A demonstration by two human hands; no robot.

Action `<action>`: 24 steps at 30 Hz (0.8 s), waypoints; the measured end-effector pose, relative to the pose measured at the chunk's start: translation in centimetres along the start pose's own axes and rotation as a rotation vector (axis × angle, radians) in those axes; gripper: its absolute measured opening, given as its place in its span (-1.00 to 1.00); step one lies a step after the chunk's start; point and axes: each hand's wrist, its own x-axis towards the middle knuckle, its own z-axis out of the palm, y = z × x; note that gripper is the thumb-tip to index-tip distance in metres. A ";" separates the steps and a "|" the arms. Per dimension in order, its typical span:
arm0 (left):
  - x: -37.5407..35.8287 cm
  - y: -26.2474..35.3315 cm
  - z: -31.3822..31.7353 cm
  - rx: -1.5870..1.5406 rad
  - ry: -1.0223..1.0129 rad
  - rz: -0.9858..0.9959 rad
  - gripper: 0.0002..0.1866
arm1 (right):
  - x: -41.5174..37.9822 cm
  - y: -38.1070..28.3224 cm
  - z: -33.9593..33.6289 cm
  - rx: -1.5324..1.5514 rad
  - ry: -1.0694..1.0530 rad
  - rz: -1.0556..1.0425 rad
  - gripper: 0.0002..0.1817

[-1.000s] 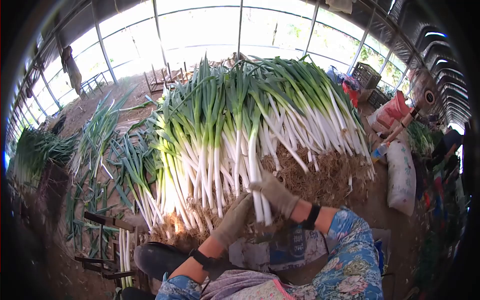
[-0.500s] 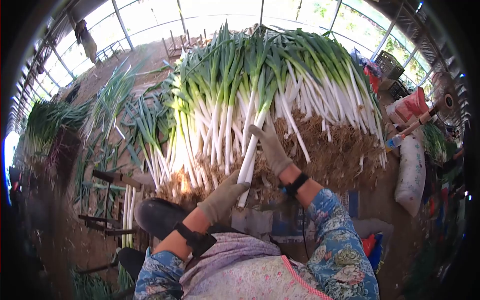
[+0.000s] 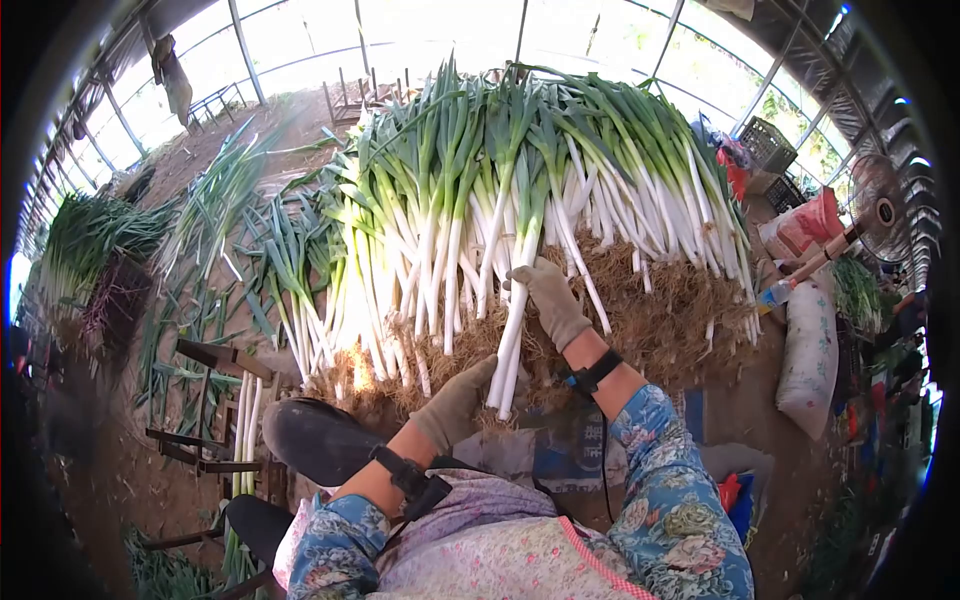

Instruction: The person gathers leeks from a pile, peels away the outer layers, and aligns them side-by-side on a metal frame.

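Two green onions (image 3: 513,345), with long white shanks and green tops, stand out from the heap, their root ends toward me. Around the upper part of their white shanks, my gloved right hand (image 3: 552,303) is closed. My gloved left hand (image 3: 455,405) is at the lower left of the same shanks, fingers together against them; the fingertips are partly hidden. Beyond both hands spreads a large heap of green onions (image 3: 440,200), leaves pointing away and brown roots (image 3: 650,310) facing me.
A wooden rack (image 3: 215,465) with several green onions stands at left, near my dark boot (image 3: 315,440). Loose leaves (image 3: 215,210) litter the ground at far left. On the right are a fan (image 3: 882,212), a red-and-white bucket (image 3: 800,225), a stuffed white sack (image 3: 808,360) and black crates (image 3: 768,138).
The held green onions have swung more upright, their root ends shifting right. My left hand has moved slightly right and down, my right hand slightly right. The view has shifted a little.
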 end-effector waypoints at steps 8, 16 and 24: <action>0.3 -0.6 0.3 -0.010 0.018 -0.043 -0.45 | -1.4 -0.5 -1.4 0.013 -0.038 -0.019 -0.66; 0.6 -0.9 0.8 0.215 0.170 0.015 -0.56 | -2.5 0.8 -2.1 0.237 -0.131 0.070 -0.61; 0.0 -1.2 1.5 0.689 0.306 0.247 -0.63 | -3.3 1.7 1.7 0.333 -0.138 0.063 -0.65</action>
